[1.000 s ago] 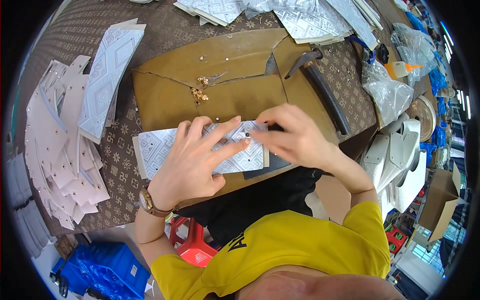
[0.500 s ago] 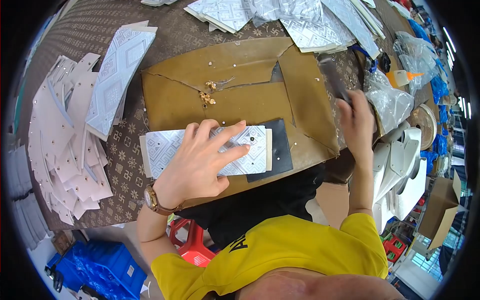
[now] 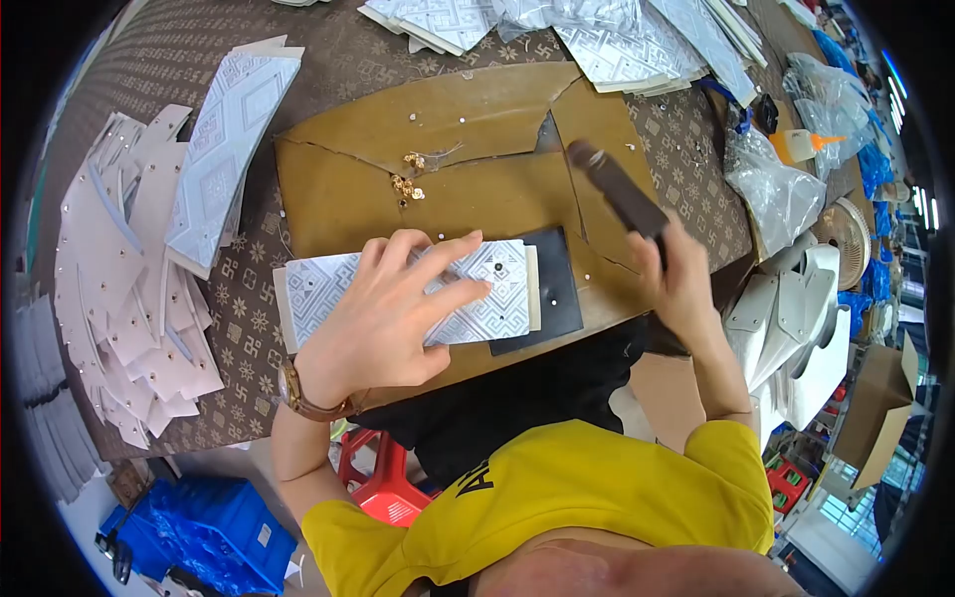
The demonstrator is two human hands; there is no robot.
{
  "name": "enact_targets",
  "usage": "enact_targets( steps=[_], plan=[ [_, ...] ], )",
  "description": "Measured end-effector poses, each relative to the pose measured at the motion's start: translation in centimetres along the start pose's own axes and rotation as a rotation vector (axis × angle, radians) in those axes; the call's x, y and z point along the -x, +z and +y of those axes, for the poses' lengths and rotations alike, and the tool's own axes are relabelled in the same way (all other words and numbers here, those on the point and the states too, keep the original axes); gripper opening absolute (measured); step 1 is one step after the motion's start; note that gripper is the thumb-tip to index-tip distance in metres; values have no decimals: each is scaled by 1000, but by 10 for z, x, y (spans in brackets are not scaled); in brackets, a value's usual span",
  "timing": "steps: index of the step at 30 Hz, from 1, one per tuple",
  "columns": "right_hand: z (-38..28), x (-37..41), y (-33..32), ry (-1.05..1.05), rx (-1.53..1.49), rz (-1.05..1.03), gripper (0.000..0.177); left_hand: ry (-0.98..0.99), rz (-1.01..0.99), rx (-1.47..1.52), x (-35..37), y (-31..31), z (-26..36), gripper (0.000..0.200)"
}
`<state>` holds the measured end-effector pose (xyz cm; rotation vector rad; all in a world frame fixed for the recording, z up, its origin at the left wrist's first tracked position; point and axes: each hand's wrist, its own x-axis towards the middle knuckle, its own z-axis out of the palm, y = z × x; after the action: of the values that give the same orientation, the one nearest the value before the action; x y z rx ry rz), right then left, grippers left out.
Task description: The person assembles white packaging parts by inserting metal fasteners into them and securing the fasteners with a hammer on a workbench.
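My left hand point(image 3: 383, 318) lies with spread fingers on a white-and-grey patterned panel point(image 3: 512, 313), pressing it from above. A small dark round stud point(image 3: 498, 267) shows on the panel near its right end, beside my fingertips. Under that end sits a black flat pad point(image 3: 560, 289). My right hand point(image 3: 681, 284) is closed around a dark brown hammer-like tool point(image 3: 622, 189), raised to the right of the panel and slanting up to the left. Gold-coloured small parts point(image 3: 406, 189) lie in a cluster beyond the panel on the brown board point(image 3: 487, 199).
Pale pink studded pieces point(image 3: 139, 289) are heaped at the left, beside patterned panels point(image 3: 229, 149). More panels point(image 3: 637, 50) and plastic wrap lie along the back. At the right are a glue bottle point(image 3: 796, 145), a clear bag point(image 3: 766, 194) and white shaped pieces point(image 3: 786, 308).
My right hand has swung left and towards me, bringing the dark tool over the board's right part. My left hand stays on the panel; the whole view has shifted slightly.
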<state>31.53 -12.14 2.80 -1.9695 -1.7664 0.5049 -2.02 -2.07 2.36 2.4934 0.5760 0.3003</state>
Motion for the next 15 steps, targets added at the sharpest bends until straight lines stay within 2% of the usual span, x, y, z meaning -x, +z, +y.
enact_targets(
  steps=[1, 3, 5, 6, 7, 8, 9, 12, 15],
  plan=[
    [5, -10, -2, 10, 91, 109, 24, -4, 15, 25, 0, -6, -3, 64],
    [15, -24, -1, -46, 189, 177, 22, -11, 37, 39, -1, -18, -9, 65],
    [21, -38, 1, -135, 386, 300, 20, -114, 327, -26, -2, -32, -15, 65],
    [14, -47, 4, -142, 383, 304, 20, -164, 472, -58, -2, -37, -19, 66],
    [2, -55, 11, -296, 298, 382, 19, -164, 474, -64, -1, -40, -25, 66],
    [-12, -62, 19, -445, 210, 458, 18, -251, 619, -66, 2, -41, -34, 65],
    [-25, -67, 26, -517, 156, 372, 18, -335, 758, -70, 2, -41, -39, 65],
    [-56, -97, 69, -687, 1, 172, 14, -346, 772, -181, 0, -34, -46, 66],
    [-74, -128, 106, -682, -18, 142, 13, -346, 759, -252, -1, -27, -49, 65]
  ],
)
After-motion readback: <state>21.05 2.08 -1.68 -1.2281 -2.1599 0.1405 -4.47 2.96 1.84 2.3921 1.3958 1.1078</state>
